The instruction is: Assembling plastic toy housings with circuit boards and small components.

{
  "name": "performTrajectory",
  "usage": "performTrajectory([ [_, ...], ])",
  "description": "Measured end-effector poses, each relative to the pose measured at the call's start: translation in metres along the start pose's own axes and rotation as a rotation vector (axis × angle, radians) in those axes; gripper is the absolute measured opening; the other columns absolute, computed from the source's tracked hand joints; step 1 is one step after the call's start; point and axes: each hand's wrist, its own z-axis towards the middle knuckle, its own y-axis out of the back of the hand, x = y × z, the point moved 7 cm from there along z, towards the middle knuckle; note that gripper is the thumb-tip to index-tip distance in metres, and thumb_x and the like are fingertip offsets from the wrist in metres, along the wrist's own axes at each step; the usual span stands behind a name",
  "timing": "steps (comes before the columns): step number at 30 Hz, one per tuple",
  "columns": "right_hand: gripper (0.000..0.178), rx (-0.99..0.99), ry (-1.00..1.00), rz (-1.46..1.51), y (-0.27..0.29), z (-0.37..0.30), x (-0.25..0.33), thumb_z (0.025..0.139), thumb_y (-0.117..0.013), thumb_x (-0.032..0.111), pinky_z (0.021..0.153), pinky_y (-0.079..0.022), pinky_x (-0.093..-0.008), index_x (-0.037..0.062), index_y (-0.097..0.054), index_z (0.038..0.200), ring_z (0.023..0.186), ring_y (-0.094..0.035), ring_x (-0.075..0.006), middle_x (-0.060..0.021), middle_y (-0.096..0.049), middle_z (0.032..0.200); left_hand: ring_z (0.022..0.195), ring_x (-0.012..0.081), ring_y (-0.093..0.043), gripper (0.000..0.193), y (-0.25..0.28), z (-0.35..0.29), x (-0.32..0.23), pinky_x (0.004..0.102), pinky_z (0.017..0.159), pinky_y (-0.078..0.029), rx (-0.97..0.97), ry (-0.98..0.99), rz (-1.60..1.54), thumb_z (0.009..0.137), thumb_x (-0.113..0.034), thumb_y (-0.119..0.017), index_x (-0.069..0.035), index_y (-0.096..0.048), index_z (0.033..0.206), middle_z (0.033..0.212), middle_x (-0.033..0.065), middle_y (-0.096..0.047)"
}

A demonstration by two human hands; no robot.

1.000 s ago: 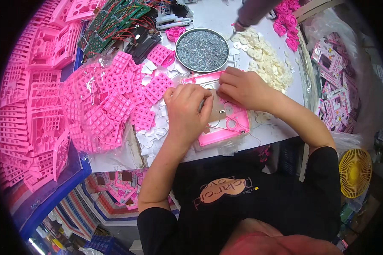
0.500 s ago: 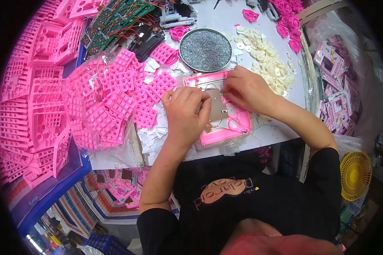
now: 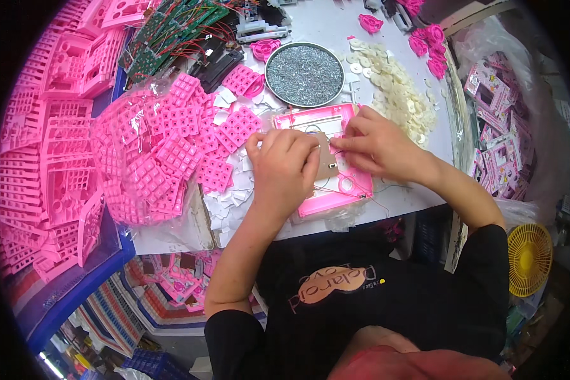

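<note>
A pink plastic housing lies in front of me at the table's near edge, with thin wires trailing from it. Inside it sits a flat brown board with a small dark-and-white component. My left hand is closed on the board's left side, thumb and fingers bent at its edge. At the opposite edge of the board, my right hand has its thumb and index finger pinched together low over the housing. Whatever is between those fingertips is too small to make out.
A round tin of small metal screws stands behind the housing. White plastic discs are heaped to its right. Pink keypads in clear plastic lie at left, near green circuit boards. Pink shells are stacked far left; a yellow fan stands right.
My right hand has shifted slightly right and down, its pinched fingertips now beside the board's right edge. My left hand has moved a little to the right and stays on the board.
</note>
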Motion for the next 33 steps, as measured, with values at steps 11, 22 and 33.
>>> performTrajectory([
  [11, 0.024, -0.16, 0.045, -0.027, -0.003, -0.01, -0.006, 0.079, -0.074, 0.011, 0.074, -0.054, -0.0363, 0.0081, -0.074, 0.103, 0.091, -0.058, -0.0262, -0.0044, -0.063, 0.089, 0.105, 0.0229, -0.057, 0.018, -0.029, 0.022, -0.009, 0.058, 0.107, -0.027, 0.25, -0.141, 0.163, 0.076, -0.014, -0.072, -0.013, -0.071, 0.095, 0.103, 0.0048, -0.06],
  [22, 0.022, -0.016, 0.106, -0.244, -0.01, -0.008, -0.001, 0.08, -0.071, 0.017, 0.07, -0.055, -0.0364, 0.0094, -0.072, 0.101, 0.093, -0.061, -0.0238, -0.0026, -0.063, 0.091, 0.096, 0.0186, -0.061, 0.017, -0.029, 0.021, -0.019, 0.0548, 0.109, -0.027, 0.3, -0.353, 0.16, 0.072, -0.018, -0.077, -0.015, -0.072, 0.088, 0.094, -0.0025, -0.061],
  [33, 0.023, 0.004, 0.173, -0.15, -0.009, 0.002, -0.005, 0.083, -0.071, 0.019, 0.066, -0.054, -0.0351, 0.009, -0.072, 0.103, 0.089, -0.06, -0.0224, -0.0025, -0.062, 0.093, 0.09, 0.0211, -0.061, 0.012, -0.003, 0.017, 0.002, 0.0451, 0.095, -0.032, 0.017, -0.107, 0.014, 0.076, -0.01, -0.072, -0.012, -0.069, 0.087, 0.089, 0.0013, -0.062],
])
